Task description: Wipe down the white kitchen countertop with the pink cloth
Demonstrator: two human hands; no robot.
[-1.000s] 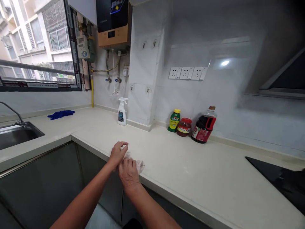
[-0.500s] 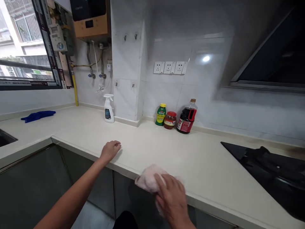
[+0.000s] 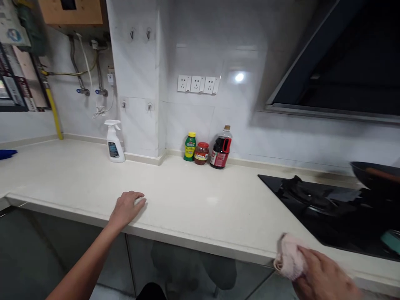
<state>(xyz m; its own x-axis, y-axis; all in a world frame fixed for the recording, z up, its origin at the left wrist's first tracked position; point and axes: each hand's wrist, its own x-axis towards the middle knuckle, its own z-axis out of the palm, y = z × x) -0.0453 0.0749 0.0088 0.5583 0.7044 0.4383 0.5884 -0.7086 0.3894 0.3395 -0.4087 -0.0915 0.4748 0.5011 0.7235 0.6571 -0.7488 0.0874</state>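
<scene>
Cloth [image 3: 290,256], pale pink and bunched, could slip over the front edge of the cream countertop [image 3: 193,200] if the grip slackens, since it sits right at that edge. Straying too far back and right might knock it or the knuckles against the black gas hob [image 3: 339,239], which lies just beside. The right hand [image 3: 326,275], slightly blurred, is clamped on the cloth, which bulges out to the left of its fingers. The left hand [image 3: 126,208] is well apart from both, farther left by the counter's edge, fingers loosely curled and apparently around nothing; how firmly it leans there I cannot tell.
</scene>
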